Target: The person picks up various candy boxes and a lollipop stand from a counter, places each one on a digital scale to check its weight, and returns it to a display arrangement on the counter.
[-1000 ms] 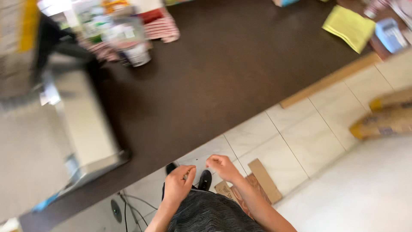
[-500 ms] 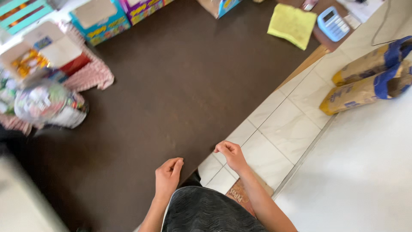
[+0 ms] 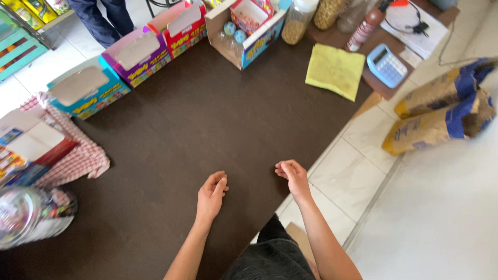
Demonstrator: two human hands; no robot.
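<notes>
My left hand (image 3: 211,196) hovers over the dark brown counter (image 3: 197,124) near its front edge, fingers loosely curled and apart, holding nothing. My right hand (image 3: 292,175) is a little to the right, at the counter's corner edge, fingers curled inward with nothing in them. Neither hand touches any object. The nearest things are a red checked cloth (image 3: 78,155) to the left and a yellow cloth (image 3: 335,70) far ahead on the right.
Open colourful cardboard boxes (image 3: 137,54) line the counter's far edge. A clear jar (image 3: 31,215) lies at the left. A blue calculator (image 3: 386,65), bottles and jars stand at the back right. Brown sacks (image 3: 441,111) lie on the tiled floor. A person's legs (image 3: 104,18) stand beyond.
The view has swung up and to the right, bringing the boxes and sacks into sight. Both hands have lifted forward over the counter and stay empty.
</notes>
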